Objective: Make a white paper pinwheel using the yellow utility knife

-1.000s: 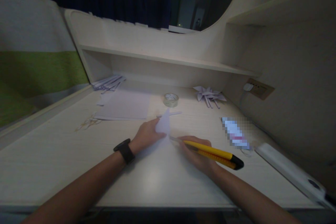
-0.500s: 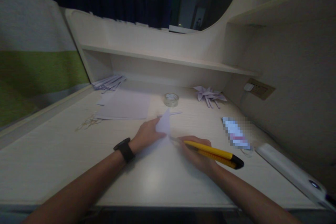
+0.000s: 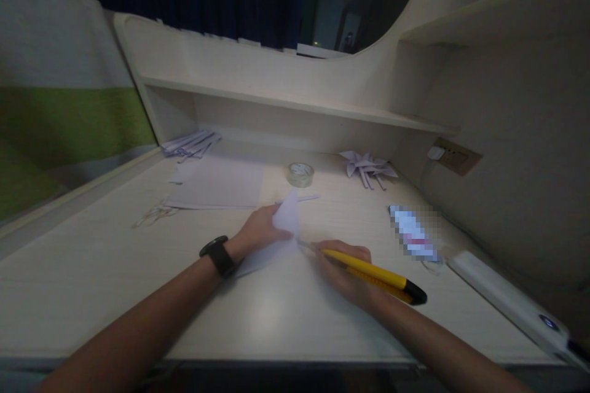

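Note:
My left hand [image 3: 260, 233], with a dark watch on its wrist, grips a folded white sheet of paper [image 3: 288, 215]. One corner of the paper points up, and its lower part spreads beneath the hand toward the wrist. My right hand [image 3: 343, 270] is closed around a yellow utility knife [image 3: 375, 271] with a black end. The knife's thin blade reaches left to the right edge of the paper. Behind the paper lies a thin white paper stick [image 3: 308, 198], partly hidden by the sheet.
A clear tape roll [image 3: 300, 175] sits behind my hands. Paper sheets [image 3: 221, 178], rolled paper sticks [image 3: 193, 144] and rubber bands [image 3: 155, 214] lie left. Paper pinwheels [image 3: 366, 167], a blurred phone [image 3: 413, 233] and a long white device [image 3: 507, 304] are at right. A shelf [image 3: 295, 105] overhangs the back.
The knife's rear end has dipped slightly, and its blade stays at the paper's edge. More of the paper's lower part shows under my left hand. Both hands have barely moved.

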A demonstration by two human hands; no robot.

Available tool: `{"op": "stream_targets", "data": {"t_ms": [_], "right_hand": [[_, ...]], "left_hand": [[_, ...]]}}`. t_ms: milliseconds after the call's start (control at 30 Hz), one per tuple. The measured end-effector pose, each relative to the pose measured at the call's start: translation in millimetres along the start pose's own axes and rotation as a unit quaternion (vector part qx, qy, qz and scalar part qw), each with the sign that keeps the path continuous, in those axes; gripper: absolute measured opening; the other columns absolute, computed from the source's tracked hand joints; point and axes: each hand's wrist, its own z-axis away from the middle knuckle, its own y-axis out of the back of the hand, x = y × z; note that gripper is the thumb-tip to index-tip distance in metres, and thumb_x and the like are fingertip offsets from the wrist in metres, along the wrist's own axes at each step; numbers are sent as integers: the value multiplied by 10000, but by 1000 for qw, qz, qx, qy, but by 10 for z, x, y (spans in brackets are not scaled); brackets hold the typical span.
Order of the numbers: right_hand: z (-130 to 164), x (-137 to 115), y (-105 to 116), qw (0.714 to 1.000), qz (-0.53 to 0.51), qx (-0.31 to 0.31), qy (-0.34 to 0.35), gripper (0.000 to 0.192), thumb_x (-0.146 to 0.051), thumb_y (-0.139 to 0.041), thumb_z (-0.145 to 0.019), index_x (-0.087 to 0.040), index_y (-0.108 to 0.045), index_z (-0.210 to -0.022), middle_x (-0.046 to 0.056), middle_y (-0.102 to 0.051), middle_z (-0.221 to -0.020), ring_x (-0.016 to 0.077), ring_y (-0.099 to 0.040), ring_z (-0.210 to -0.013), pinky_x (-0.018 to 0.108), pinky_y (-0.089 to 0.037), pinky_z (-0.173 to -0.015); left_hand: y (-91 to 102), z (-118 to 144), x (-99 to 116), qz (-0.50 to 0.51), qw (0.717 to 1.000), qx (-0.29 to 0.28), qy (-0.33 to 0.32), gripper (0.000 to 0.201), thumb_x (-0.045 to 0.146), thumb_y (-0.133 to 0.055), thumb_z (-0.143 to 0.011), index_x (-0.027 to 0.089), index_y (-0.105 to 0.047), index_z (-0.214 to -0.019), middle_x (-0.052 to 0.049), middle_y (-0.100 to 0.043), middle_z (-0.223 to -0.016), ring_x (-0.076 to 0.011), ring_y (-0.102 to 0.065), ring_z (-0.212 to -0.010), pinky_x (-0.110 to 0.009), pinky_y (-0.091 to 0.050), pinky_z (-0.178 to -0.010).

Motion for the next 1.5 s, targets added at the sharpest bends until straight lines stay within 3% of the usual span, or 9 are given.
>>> {"op": "stream_targets", "data": {"t_ms": [267,867,1500], "right_hand": [[6,-23,-18,1000,4,29,7,133,-238,-564,-819,-192,-687,-841,40,-728,-784,161,-688,-656,257,-582,-606],[9,42,-9,1000,-7,-1,-1,125,-241,-581,-814,-196,-692,-853,46,-731,-811,174,-693,-684,269,-578,-627],[1,-4,-2,1000,-15,-2,-4,120,-224,-582,-813,-195,-691,-852,41,-729,-794,162,-685,-661,259,-567,-608]], "left_hand": [[-5,-31,20,46,998,-19,25,488,282,-727,-609,118,-651,-1063,-102,-686,-1026,-257,-627,-871,-345,-460,-760],[31,1,63,114,992,-36,51,382,266,-728,-599,120,-664,-946,-68,-704,-930,-236,-633,-810,-339,-479,-710],[58,30,104,138,988,-41,56,376,229,-718,-614,94,-658,-960,-101,-702,-955,-228,-641,-800,-327,-492,-685]]}}
